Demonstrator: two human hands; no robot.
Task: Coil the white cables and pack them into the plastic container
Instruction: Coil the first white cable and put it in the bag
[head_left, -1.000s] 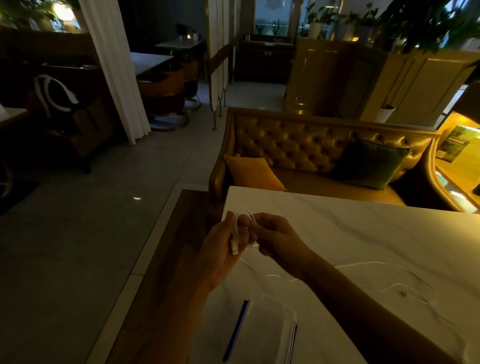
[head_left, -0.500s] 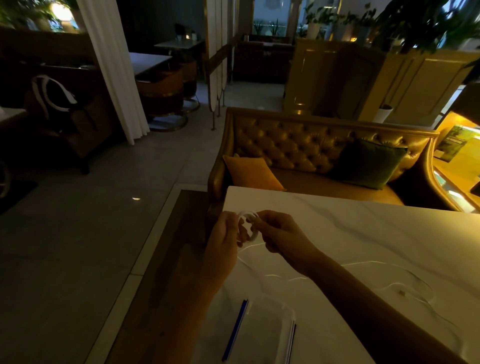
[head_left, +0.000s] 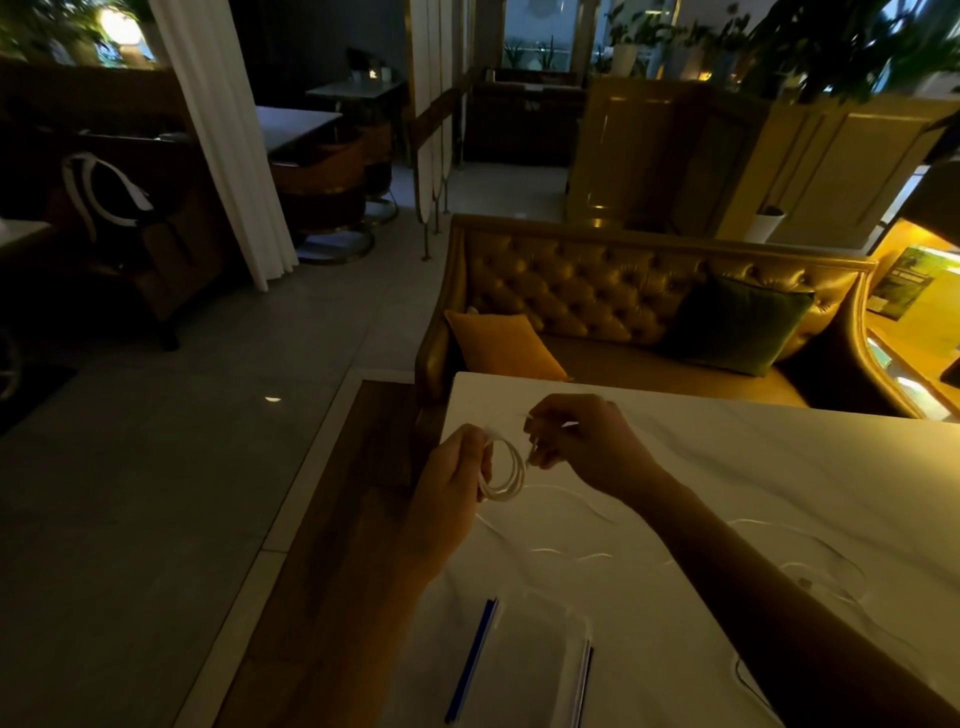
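A: What has the left hand (head_left: 457, 478) got?

B: Its fingers and thumb are curled round a coil of white cable (head_left: 508, 474), a few loops pinched at their left edge and held up just above the marble table (head_left: 779, 467).

A: And the right hand (head_left: 587, 447)?

B: Fingers bent, pinching a strand just beside the coil. That part is blurred, so I cannot tell how much of the strand it holds.

A: Where does the rest go?

B: A loose length of cable (head_left: 566, 553) drops from the coil and trails over the tabletop toward the right. One cable or two, I cannot tell.

A: The plastic container (head_left: 535, 660)?

B: Near the table's front edge, below both hands, clear with blue strips along its sides, apart from the cable.

A: Beyond the table?

B: A tufted sofa (head_left: 597, 280) with an orange cushion (head_left: 501, 345) and a green cushion (head_left: 737, 325)
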